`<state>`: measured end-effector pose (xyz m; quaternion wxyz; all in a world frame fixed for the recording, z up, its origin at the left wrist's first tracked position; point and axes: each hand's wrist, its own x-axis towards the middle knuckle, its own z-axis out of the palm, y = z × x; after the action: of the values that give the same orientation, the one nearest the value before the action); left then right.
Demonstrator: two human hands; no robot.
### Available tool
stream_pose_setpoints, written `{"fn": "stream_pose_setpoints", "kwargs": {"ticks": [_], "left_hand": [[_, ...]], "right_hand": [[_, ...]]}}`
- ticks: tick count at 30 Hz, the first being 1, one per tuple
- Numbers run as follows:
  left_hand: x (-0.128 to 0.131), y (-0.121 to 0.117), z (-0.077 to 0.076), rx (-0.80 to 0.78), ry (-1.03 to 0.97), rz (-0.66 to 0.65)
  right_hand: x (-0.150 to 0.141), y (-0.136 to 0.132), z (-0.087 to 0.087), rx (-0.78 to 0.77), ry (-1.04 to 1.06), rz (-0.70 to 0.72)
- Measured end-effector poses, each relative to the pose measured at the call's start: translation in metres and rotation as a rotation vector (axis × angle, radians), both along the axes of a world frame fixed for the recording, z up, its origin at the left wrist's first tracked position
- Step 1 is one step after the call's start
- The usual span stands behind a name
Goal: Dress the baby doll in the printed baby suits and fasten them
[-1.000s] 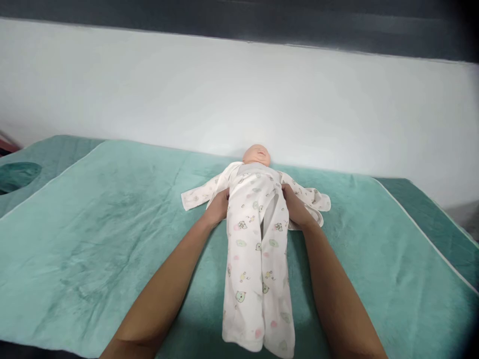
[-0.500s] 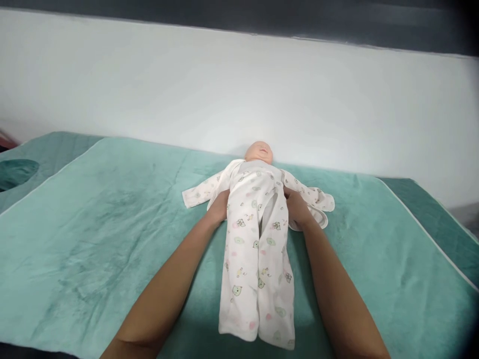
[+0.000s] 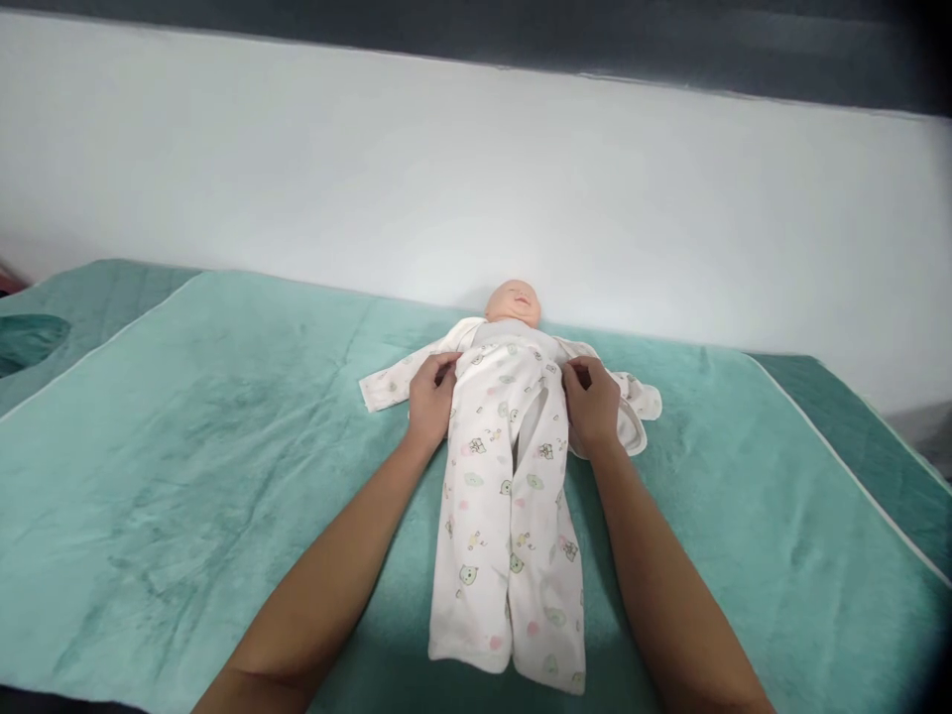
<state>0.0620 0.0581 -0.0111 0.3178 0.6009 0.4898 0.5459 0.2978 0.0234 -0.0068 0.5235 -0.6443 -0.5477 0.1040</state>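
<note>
A baby doll lies on its back, its head close to the wall. White baby trousers printed with small green and pink animals cover it from the waist down, with a slit at the crotch. A printed baby top is spread out under the doll, sleeves stretched to both sides. At the left edge of the trousers, my left hand has its thumb and fingers closed on the cloth near the waist. My right hand pinches the opposite edge, partly covering the top.
A green plush blanket with some creases covers the surface. The white wall rises right behind the doll's head. A darker oval patch shows at the far left.
Both hands have come up from beside and partly beneath the doll to the waist edges of the trousers. Their fingers now show, pinched at the cloth. The doll has stayed in place.
</note>
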Motion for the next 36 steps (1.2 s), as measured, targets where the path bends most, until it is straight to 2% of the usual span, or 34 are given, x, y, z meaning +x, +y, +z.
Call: {"fn": "stream_pose_setpoints", "kwargs": {"ticks": [3,6,9,12,16,19,22,27,29,31,34,36], "left_hand": [[0.000,0.008,0.004,0.177,0.107,-0.010],[-0.001,0.017,0.006,0.228,0.194,-0.058],[-0.001,0.023,0.005,0.143,0.134,-0.090],[-0.001,0.025,0.005,0.066,0.083,-0.073],[-0.002,0.026,0.003,0.084,0.117,-0.064],[-0.001,0.027,-0.001,0.083,0.094,-0.065],[0.003,0.026,-0.005,0.050,0.040,-0.069],[0.007,0.022,-0.007,0.048,-0.019,-0.074],[0.007,0.022,-0.007,0.045,0.007,-0.048],[0.006,0.023,-0.008,0.047,0.060,-0.003],[0.006,0.024,-0.012,0.098,0.158,0.057],[0.005,0.025,-0.015,0.171,0.221,0.068]], "right_hand": [[-0.005,0.002,0.007,0.112,-0.017,0.136],[-0.005,0.011,0.012,0.146,-0.031,0.255],[0.000,0.025,0.018,0.061,-0.003,0.312],[0.005,0.041,0.030,-0.074,0.017,0.441],[0.003,0.057,0.052,-0.216,0.013,0.666],[-0.002,0.066,0.066,-0.286,-0.107,0.739],[-0.011,0.070,0.076,-0.273,-0.283,0.717],[-0.033,0.079,0.089,-0.315,-0.718,0.504],[-0.040,0.085,0.089,-0.319,-0.801,0.449],[-0.044,0.091,0.082,-0.297,-0.712,0.404],[-0.044,0.088,0.058,-0.187,-0.306,0.306],[-0.039,0.076,0.036,-0.085,-0.037,0.230]]}}
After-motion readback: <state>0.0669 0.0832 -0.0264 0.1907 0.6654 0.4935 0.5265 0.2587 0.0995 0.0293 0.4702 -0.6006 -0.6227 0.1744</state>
